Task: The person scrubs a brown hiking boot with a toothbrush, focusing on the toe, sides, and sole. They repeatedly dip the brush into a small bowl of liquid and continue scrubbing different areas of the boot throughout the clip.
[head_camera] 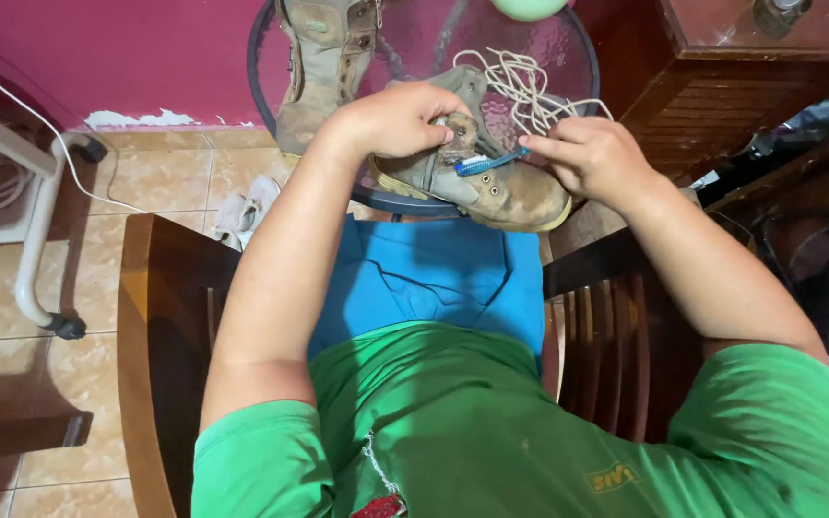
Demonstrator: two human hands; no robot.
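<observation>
A worn tan boot [510, 197] lies on its side on the near edge of a round glass table [266, 38]. My left hand [397, 117] grips the boot's upper near the tongue. My right hand [589, 153] holds a blue toothbrush [486, 163], its bristled head resting against the boot's side. Loose cream laces [520, 91] spill from the boot across the table. A second matching boot [323, 67] rests further back on the table, beyond my left hand.
I sit in a wooden chair with armrests [141, 336] on both sides. A dark wooden cabinet [722, 86] stands at the right, a white metal frame [35, 240] on the tiled floor at the left. A crumpled cloth [242, 213] lies on the floor.
</observation>
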